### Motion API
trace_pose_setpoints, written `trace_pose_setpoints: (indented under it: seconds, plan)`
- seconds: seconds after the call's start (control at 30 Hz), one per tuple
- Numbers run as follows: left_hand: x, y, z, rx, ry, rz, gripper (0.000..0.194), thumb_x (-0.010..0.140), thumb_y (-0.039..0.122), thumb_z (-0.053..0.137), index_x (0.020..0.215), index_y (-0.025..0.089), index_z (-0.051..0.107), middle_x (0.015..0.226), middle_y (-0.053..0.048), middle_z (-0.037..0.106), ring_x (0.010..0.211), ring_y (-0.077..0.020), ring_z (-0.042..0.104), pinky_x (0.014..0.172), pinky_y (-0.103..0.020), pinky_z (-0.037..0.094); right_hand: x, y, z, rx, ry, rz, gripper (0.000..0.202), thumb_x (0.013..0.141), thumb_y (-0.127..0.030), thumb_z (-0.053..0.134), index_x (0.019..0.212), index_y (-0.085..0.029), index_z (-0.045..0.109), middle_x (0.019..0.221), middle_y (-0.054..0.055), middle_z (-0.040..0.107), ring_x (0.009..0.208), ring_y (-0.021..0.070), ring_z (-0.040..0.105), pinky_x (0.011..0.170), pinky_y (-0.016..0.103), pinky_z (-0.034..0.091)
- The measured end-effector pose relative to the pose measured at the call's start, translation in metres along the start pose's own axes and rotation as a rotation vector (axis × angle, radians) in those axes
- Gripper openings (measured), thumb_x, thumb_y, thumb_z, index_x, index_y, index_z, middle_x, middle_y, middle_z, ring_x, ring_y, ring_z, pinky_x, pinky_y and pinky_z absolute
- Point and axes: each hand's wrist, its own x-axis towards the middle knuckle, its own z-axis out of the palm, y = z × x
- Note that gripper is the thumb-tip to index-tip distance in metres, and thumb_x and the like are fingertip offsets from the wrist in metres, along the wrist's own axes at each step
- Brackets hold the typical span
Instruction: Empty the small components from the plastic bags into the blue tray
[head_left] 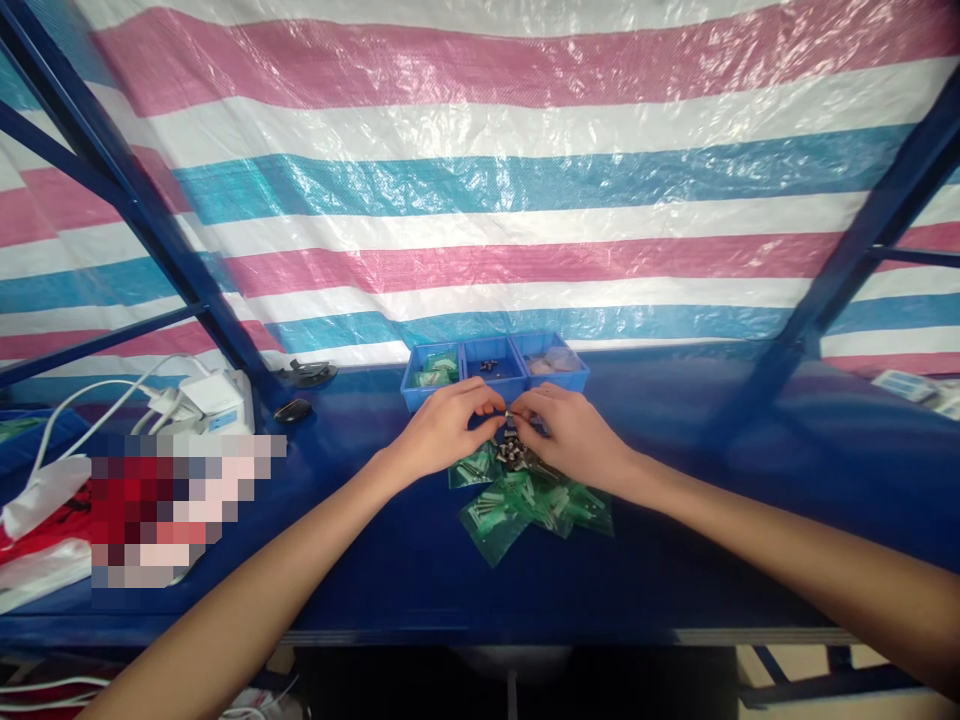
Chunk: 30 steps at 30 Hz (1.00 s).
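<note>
My left hand (452, 425) and my right hand (564, 432) meet above the middle of the blue table, fingertips pinched together. Between them is a small metallic piece (509, 414), too small to name, which both hands touch. Just below the fingers lies a heap of small dark and silvery parts (513, 452). Several green plastic bags (495, 515) with slim pale pieces inside lie in front of the heap, and another green bag (474, 468) is under my left hand. Behind my hands stand three joined blue bins (491, 378), partly covered by my fingers.
The left bin holds green bags (437, 370), the middle one a few small dark parts (489, 366), the right one pale clear bags (551, 360). At left are a black mouse (292, 411), white chargers with cables (214, 395) and a red bag (52, 520). Blue frame posts (862, 240) flank the table (720, 450).
</note>
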Motion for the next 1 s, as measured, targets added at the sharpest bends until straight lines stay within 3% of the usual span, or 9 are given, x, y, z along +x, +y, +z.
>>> trace_pose_setpoints:
  seconds: [0.17,0.37,0.6,0.77,1.0]
  plan:
    - [-0.0003,0.0033,-0.0011,0.088,0.024,0.055,0.013,0.099,0.022,0.056,0.107,0.017,0.064,0.096,-0.004,0.062,0.089,-0.0171,0.062,0.076,-0.029,0.049,0.0035,-0.0019,-0.0037,0.228,-0.004,0.121,0.013,0.090,-0.015,0.058,0.085,-0.017,0.070,0.077,0.002,0.069,0.065,0.0146,0.058,0.061,0.028,0.040]
    - [-0.0013,0.0009,0.0007,0.074,0.042,0.074,0.017,0.100,0.020,0.052,0.113,0.017,0.063,0.100,-0.005,0.063,0.089,-0.0168,0.062,0.078,-0.030,0.050,0.0042,-0.0051,-0.0039,0.426,-0.016,0.196,0.021,0.096,-0.030,0.059,0.082,-0.018,0.069,0.070,-0.001,0.066,0.056,0.0120,0.051,0.054,0.027,0.035]
    - [-0.0022,0.0022,0.0007,0.073,0.023,0.059,0.014,0.100,0.022,0.055,0.111,0.017,0.063,0.099,-0.005,0.062,0.088,-0.0159,0.062,0.076,-0.029,0.048,0.0026,-0.0076,-0.0057,0.291,0.073,0.122,0.022,0.097,-0.030,0.062,0.078,-0.018,0.065,0.067,-0.002,0.062,0.058,0.0125,0.052,0.057,0.027,0.035]
    - [-0.0010,0.0056,-0.0005,0.085,0.008,0.050,0.016,0.102,0.029,0.054,0.104,0.017,0.064,0.093,-0.004,0.061,0.082,-0.0155,0.059,0.074,-0.029,0.047,0.0011,-0.0051,-0.0057,0.161,0.137,0.014,0.008,0.099,-0.023,0.058,0.094,-0.018,0.063,0.084,0.002,0.068,0.070,0.0150,0.059,0.064,0.028,0.039]
    - [0.0027,0.0007,-0.0038,-0.003,-0.001,0.028,0.023,0.105,0.031,0.049,0.103,0.018,0.068,0.094,-0.005,0.065,0.084,-0.0164,0.061,0.075,-0.030,0.047,0.0001,-0.0004,-0.0013,0.130,0.111,-0.046,0.019,0.104,-0.020,0.044,0.109,-0.019,0.062,0.102,0.008,0.072,0.093,0.0226,0.067,0.076,0.033,0.047]
